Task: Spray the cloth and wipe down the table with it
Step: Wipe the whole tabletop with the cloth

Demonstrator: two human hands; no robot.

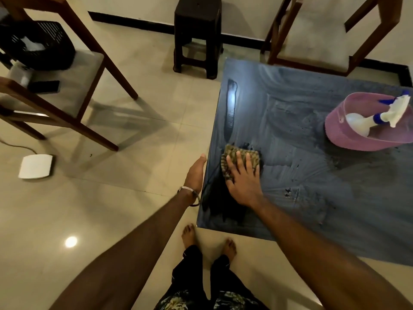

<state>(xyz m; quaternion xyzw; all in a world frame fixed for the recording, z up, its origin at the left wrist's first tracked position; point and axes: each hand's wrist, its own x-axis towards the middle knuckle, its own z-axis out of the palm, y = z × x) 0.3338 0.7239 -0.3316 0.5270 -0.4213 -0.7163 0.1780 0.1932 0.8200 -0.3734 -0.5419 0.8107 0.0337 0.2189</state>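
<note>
The right hand [242, 177] covers most of the cloth [234, 154]. The table [312, 198] and the pink basin [348, 139] run off the right edge; the spray bottle [366, 121] is partly sunk inside.

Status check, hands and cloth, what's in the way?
Right hand flat on cloth, near table's left edge. Left hand braced on that edge. Pink tub with spray bottle far right.

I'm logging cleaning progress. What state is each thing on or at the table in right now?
Table: dark top, streaked with wipe marks, a wet patch near its left edge.
Cloth: flat on the table, pressed under the right hand.
Right hand: palm down, fingers spread on the cloth.
Left hand: open, resting against the table's left edge.
Spray bottle: lying tilted inside the tub.
Pink tub: standing on the table's far right.
</note>
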